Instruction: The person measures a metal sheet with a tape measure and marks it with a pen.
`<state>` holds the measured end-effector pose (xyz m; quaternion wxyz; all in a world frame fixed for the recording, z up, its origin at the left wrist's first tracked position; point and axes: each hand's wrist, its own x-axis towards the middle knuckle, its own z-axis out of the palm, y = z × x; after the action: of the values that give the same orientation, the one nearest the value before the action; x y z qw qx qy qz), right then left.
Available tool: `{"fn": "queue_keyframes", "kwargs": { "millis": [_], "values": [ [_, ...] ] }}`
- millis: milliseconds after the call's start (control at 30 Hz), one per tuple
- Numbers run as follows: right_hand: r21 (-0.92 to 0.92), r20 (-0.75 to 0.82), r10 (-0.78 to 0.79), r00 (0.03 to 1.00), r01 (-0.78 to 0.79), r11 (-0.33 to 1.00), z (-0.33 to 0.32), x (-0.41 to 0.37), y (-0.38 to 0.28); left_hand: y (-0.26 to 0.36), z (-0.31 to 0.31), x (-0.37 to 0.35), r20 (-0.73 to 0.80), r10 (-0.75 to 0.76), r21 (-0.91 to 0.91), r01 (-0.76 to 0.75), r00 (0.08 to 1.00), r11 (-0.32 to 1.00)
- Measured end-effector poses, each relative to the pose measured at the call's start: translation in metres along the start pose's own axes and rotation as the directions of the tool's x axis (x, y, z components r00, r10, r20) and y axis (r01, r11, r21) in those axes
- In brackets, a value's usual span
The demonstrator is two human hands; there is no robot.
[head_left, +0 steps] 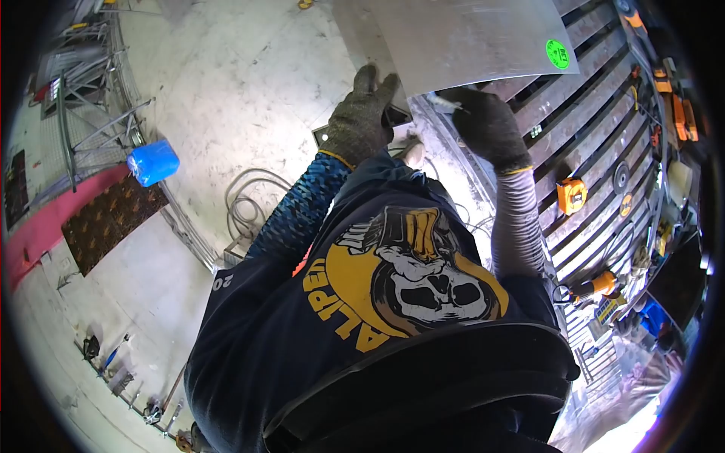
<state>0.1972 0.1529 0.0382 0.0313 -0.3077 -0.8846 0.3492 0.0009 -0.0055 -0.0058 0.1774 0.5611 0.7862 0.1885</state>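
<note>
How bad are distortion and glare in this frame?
Head view: strong fisheye bending with black vignette at the edges; soft glare whitens the metal sheet above the left hand and the right hand with its thin tool; lower right corner overexposed.

Single wide-angle view from your head, facing forward and steeply down over your chest [393, 287], close above the grip of your right hand [487, 124] on a slim tool [447, 103].

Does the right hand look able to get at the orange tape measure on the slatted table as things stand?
Probably yes: the tape measure lies uncovered on the slatted table, beside the right forearm. But the right hand is shut on a marker, so it is occupied.
</note>
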Motion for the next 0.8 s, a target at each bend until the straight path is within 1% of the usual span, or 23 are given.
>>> {"fn": "queue_keyframes", "kwargs": {
  "millis": [33,67,100,133,167,200,233,267,300,333,367,433,467,500,567,600,633,667,700,733,767,800],
  "values": [
    [0.124,-0.167,-0.112,0.979,0.134,0.983,0.0,-0.003,0.007,0.006,-0.01,-0.004,0.045,-0.026,-0.027,0.027,0.999,0.999],
    [0.304,-0.164,0.014,0.986,0.037,0.952,-0.003,-0.009,0.012,0.01,-0.016,-0.008,0.091,-0.048,-0.053,0.053,0.995,0.997],
    [0.476,-0.14,0.138,0.98,-0.056,0.878,-0.008,-0.014,0.01,0.011,-0.021,-0.013,0.091,-0.044,-0.047,0.049,0.995,0.998],
    [0.479,-0.147,0.137,0.98,-0.051,0.876,-0.008,-0.016,0.015,0.012,-0.026,-0.018,0.094,-0.069,-0.077,0.076,0.993,0.994],
    [0.425,-0.259,0.105,0.96,0.016,0.905,-0.004,-0.02,0.025,0.014,-0.03,-0.024,0.099,-0.096,-0.106,0.106,0.99,0.989],
    [0.365,-0.367,0.066,0.928,0.078,0.928,0.0,-0.024,0.036,0.014,-0.029,-0.031,0.013,-0.096,-0.097,0.097,0.995,0.991],
    [0.37,-0.377,0.064,0.924,0.087,0.925,0.003,-0.03,0.053,0.01,-0.03,-0.035,0.008,-0.091,-0.085,0.091,0.996,0.992],
    [0.211,-0.39,-0.038,0.92,0.13,0.969,0.006,-0.038,0.071,0.004,-0.032,-0.04,-0.071,-0.062,-0.037,0.059,0.996,0.998],
    [0.043,-0.392,-0.144,0.909,0.174,0.984,0.003,-0.038,0.072,0.002,-0.039,-0.039,-0.155,-0.025,0.015,0.027,0.988,1.0],
    [0.48,-0.305,0.262,0.916,-0.09,0.873,0.006,-0.046,0.068,0.003,-0.044,-0.039,-0.189,-0.039,0.075,0.054,0.981,0.996],
    [0.483,-0.318,0.254,0.913,-0.074,0.872,0.006,-0.048,0.066,0.003,-0.05,-0.035,-0.2,-0.028,0.087,0.047,0.979,0.995],
    [0.499,-0.489,0.311,0.815,-0.03,0.866,0.009,-0.048,0.063,0.013,-0.072,-0.025,-0.215,0.057,0.055,-0.047,0.975,0.997],
    [0.604,-0.455,0.31,0.835,0.033,0.796,0.009,-0.051,0.067,0.014,-0.071,-0.014,-0.207,0.125,-0.019,-0.132,0.97,0.991],
    [0.607,-0.465,0.301,0.833,0.052,0.793,0.008,-0.05,0.065,0.02,-0.07,0.0,-0.246,0.288,-0.007,-0.299,0.926,0.954],
    [0.541,-0.637,0.22,0.739,0.225,0.811,0.008,-0.051,0.059,0.055,-0.071,0.024,-0.121,0.333,-0.069,-0.342,0.935,0.937],
    [0.327,-0.683,0.127,0.719,0.146,0.934,0.0,-0.056,0.059,0.062,-0.055,0.036,-0.051,0.362,-0.021,-0.364,0.931,0.931],
    [0.324,-0.701,0.13,0.702,0.15,0.934,-0.002,-0.06,0.058,0.07,-0.039,0.048,0.015,0.391,0.024,-0.391,0.92,0.92],
    [0.296,-0.748,0.17,0.642,0.093,0.951,-0.003,-0.064,0.058,0.095,-0.041,0.057,0.166,0.347,-0.003,-0.352,0.923,0.936],
    [0.274,-0.79,0.207,0.577,0.03,0.961,-0.005,-0.071,0.058,0.103,-0.025,0.064,0.169,0.369,-0.002,-0.374,0.914,0.927],
    [0.28,-0.803,0.25,0.54,-0.027,0.959,-0.007,-0.08,0.059,0.106,-0.002,0.072,0.16,0.43,0.064,-0.444,0.888,0.894],
    [0.381,-0.8,0.335,0.497,-0.01,0.925,-0.008,-0.091,0.055,0.111,0.012,0.08,0.152,0.488,0.129,-0.507,0.859,0.852],
    [0.403,-0.806,0.357,0.473,-0.004,0.915,-0.001,-0.101,0.067,0.12,0.017,0.089,0.155,0.504,0.127,-0.523,0.85,0.843]
  ]
}}
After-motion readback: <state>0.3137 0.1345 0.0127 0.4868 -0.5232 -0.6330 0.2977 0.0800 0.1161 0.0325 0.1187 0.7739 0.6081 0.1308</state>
